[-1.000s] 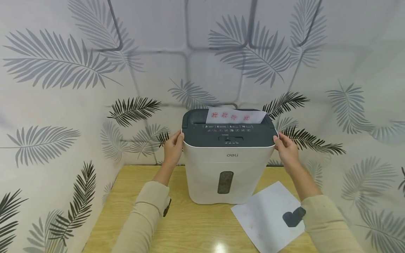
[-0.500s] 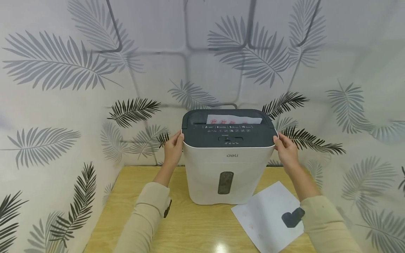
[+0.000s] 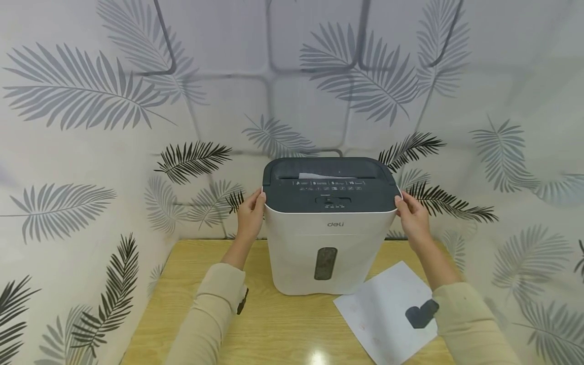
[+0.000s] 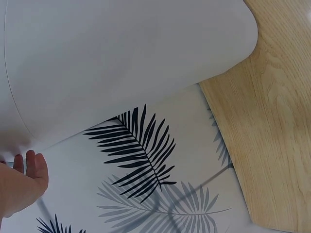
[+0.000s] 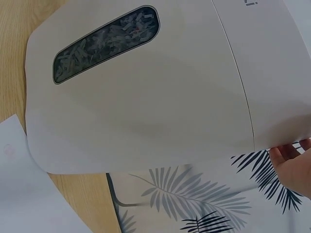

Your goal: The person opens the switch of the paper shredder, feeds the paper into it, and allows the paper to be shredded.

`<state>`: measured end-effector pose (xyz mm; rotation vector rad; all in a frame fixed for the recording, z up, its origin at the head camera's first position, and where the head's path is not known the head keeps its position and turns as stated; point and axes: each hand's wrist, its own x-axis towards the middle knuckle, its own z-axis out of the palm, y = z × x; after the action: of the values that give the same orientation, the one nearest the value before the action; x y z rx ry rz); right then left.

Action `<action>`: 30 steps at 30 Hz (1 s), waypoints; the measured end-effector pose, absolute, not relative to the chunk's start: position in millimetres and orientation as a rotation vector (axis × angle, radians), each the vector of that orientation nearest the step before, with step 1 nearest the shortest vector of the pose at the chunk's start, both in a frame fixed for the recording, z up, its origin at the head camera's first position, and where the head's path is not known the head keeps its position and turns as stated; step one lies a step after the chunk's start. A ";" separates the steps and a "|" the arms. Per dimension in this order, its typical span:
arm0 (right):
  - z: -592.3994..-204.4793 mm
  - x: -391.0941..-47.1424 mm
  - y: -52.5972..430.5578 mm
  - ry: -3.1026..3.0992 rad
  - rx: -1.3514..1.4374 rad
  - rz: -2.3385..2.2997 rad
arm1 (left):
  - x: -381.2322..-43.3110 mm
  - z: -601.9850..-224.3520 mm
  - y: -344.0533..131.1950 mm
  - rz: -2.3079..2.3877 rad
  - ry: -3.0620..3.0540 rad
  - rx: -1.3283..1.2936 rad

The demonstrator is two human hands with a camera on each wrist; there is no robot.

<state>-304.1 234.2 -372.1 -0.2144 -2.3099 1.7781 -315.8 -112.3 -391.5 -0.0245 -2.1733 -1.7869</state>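
Observation:
A white paper shredder (image 3: 296, 238) with a dark grey top stands upright on the table. My left hand (image 3: 250, 214) grips its upper left edge, thumb at the rim and fingers against the side. On the opposite edge, my right hand (image 3: 414, 217) holds the rim the same way, its bent fingers partly hidden behind the corner. Just a thin sliver of white paper (image 3: 307, 175) shows at the left part of the feed slot. Through the front window (image 5: 107, 43), shredded paper bits are visible in the right wrist view.
A white sheet with faint red stamps (image 3: 388, 309) lies on the wooden table (image 3: 283, 329), against the shredder's front right base. A dark piece (image 3: 422, 314) at my right cuff overlaps it. Behind rises a leaf-patterned wall covering (image 3: 292, 101).
The paper with red stamps has sunk down into the slot, from a tall strip to a thin sliver. Both hands and the shredder have stayed in place.

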 end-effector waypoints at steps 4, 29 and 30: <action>-372.8 -304.0 234.7 -2.316 -0.210 1.780 | -316.3 -392.4 -111.8 -1.793 -2.163 -0.022; -413.5 -276.5 257.4 -2.114 -0.398 1.888 | -298.7 -449.2 -89.9 -1.744 -2.068 0.174; -423.6 -271.1 262.1 -2.138 -0.427 1.882 | -295.5 -458.9 -88.2 -1.742 -2.070 0.189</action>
<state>-271.1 262.1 -423.6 -0.4271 -2.1380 1.8823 -295.5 -88.2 -458.9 0.1892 -2.0696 -1.7420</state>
